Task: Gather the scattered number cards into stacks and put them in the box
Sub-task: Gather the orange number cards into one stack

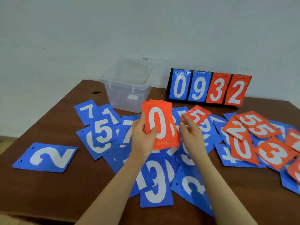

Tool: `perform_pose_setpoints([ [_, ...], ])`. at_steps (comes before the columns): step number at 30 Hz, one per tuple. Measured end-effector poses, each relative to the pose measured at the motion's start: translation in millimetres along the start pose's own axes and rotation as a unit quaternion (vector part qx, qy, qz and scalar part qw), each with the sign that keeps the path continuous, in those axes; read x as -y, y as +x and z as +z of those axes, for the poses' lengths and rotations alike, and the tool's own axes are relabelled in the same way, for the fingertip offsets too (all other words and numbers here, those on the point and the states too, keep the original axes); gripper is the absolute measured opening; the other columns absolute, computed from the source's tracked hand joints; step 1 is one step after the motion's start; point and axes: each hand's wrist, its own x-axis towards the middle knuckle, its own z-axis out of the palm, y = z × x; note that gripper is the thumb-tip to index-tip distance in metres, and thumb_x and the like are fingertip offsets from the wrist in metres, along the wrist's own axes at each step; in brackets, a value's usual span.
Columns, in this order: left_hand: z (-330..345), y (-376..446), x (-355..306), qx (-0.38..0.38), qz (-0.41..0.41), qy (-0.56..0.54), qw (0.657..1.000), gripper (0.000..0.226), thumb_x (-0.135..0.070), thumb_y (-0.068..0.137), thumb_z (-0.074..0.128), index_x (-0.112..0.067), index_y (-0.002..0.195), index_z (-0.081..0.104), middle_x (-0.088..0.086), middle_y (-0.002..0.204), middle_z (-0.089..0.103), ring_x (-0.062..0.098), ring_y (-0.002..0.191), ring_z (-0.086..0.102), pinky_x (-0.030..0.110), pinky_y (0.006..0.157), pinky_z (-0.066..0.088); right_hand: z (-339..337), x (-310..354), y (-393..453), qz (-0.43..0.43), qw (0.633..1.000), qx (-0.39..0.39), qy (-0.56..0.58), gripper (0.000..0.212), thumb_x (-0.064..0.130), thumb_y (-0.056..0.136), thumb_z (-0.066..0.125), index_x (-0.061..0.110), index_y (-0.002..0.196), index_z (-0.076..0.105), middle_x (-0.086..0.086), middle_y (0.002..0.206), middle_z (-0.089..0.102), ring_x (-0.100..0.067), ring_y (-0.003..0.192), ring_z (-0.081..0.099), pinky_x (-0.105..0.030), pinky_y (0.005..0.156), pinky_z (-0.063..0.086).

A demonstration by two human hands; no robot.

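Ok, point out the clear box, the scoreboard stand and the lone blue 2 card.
clear box (113, 99), head view, on its front wall.
scoreboard stand (197, 87), head view, on its blue 9 panel.
lone blue 2 card (47, 157), head view, on the white numeral.

"0932" on scoreboard (209, 88); "0" on stack (159, 125)

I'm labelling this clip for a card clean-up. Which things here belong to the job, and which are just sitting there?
Part of the job:
- orange stack in left hand
- orange 5 card at right hand
- loose blue cards
- loose orange cards
- clear plastic box

Just there:
- scoreboard stand showing 0932
- brown table
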Motion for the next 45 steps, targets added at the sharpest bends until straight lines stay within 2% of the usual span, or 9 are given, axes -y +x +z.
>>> perform_pose_setpoints([
  [2,11.7,13.5,2.6,-0.008,0.005,0.021,1.000,0.061,-0.013,0.089,0.059,-0.026,0.143,0.033,-0.001,0.122,0.046,0.005,0.099,0.053,0.014,0.078,0.049,-14.5,-17.3,29.7,-0.015,0.993,-0.020,-0.112,0.039,0.026,0.099,0.044,0.017,0.136,0.046,0.000,0.135,0.050,-0.011,0.113,0.049,-0.018,0.087,0.043],
  [6,26.8,36.6,8.8,-0.001,0.007,0.032,0.999,0.061,-0.012,0.090,0.057,-0.028,0.143,0.031,-0.001,0.120,0.044,0.002,0.093,0.053,0.018,0.081,0.048,-30.4,-49.5,82.0,-0.027,0.941,0.021,-0.336,0.050,0.044,0.097,0.036,0.019,0.139,0.041,-0.006,0.145,0.043,-0.024,0.132,0.040,-0.048,0.111,0.028],
  [9,32.2,45.9,14.9,-0.007,0.009,0.045,0.999,0.061,-0.012,0.090,0.057,-0.025,0.143,0.030,0.000,0.125,0.042,0.006,0.103,0.049,0.017,0.082,0.047,-35.2,-62.8,96.0,-0.022,0.891,0.094,-0.444,0.051,0.046,0.099,0.028,0.023,0.145,0.033,-0.002,0.154,0.028,-0.019,0.142,0.022,-0.044,0.115,0.008],
  [14,33.5,45.6,23.4,-0.022,0.001,0.076,0.997,0.061,-0.012,0.090,0.057,-0.022,0.144,0.029,-0.003,0.120,0.041,0.004,0.099,0.047,0.008,0.069,0.043,-46.7,-53.7,68.7,-0.098,0.884,0.142,-0.435,0.039,0.044,0.099,0.032,0.031,0.127,0.055,0.014,0.134,0.052,-0.005,0.127,0.041,-0.038,0.112,0.004],
  [19,35.6,37.2,29.0,-0.027,-0.016,0.101,0.994,0.062,-0.012,0.090,0.056,-0.023,0.144,0.029,0.005,0.131,0.043,0.017,0.117,0.048,0.028,0.088,0.050,-47.6,-51.3,50.7,-0.128,0.907,0.124,-0.381,0.030,0.039,0.096,0.046,0.031,0.122,0.058,0.014,0.128,0.056,-0.005,0.122,0.044,-0.033,0.107,0.009],
  [28,36.4,37.4,26.5,-0.031,-0.026,0.122,0.992,0.060,-0.013,0.092,0.053,-0.025,0.144,0.026,0.001,0.135,0.039,0.010,0.116,0.044,0.018,0.081,0.043,-26.3,-56.1,90.0,0.077,0.890,0.036,-0.447,0.088,0.066,0.076,0.059,0.015,0.142,0.033,-0.008,0.150,0.025,-0.030,0.139,0.019,-0.047,0.112,0.014],
  [36,32.2,36.1,21.7,-0.043,-0.025,0.108,0.993,0.058,-0.014,0.093,0.051,-0.026,0.144,0.027,0.002,0.136,0.038,0.014,0.116,0.047,0.023,0.083,0.046,-20.3,-48.7,95.6,0.049,0.935,0.035,-0.348,0.061,0.034,0.079,0.071,0.023,0.131,0.040,-0.003,0.138,0.042,-0.025,0.132,0.034,-0.043,0.110,0.019],
  [40,25.8,29.7,15.2,-0.065,0.003,0.144,0.987,0.057,-0.013,0.094,0.049,-0.023,0.145,0.026,0.004,0.138,0.036,0.018,0.121,0.045,0.024,0.086,0.045,-24.4,-36.9,75.4,-0.026,0.987,-0.055,-0.147,0.032,0.012,0.091,0.056,0.019,0.122,0.048,0.004,0.117,0.057,-0.015,0.107,0.055,-0.021,0.081,0.043],
  [45,25.4,10.9,5.3,-0.059,0.008,0.130,0.990,0.055,-0.012,0.095,0.048,-0.022,0.144,0.026,0.004,0.136,0.036,0.018,0.120,0.047,0.018,0.081,0.044,-40.1,-4.4,44.7,-0.065,0.987,-0.135,0.060,0.040,0.014,0.091,0.060,0.024,0.126,0.043,0.018,0.097,0.056,0.009,0.080,0.061,-0.005,0.058,0.048],
])
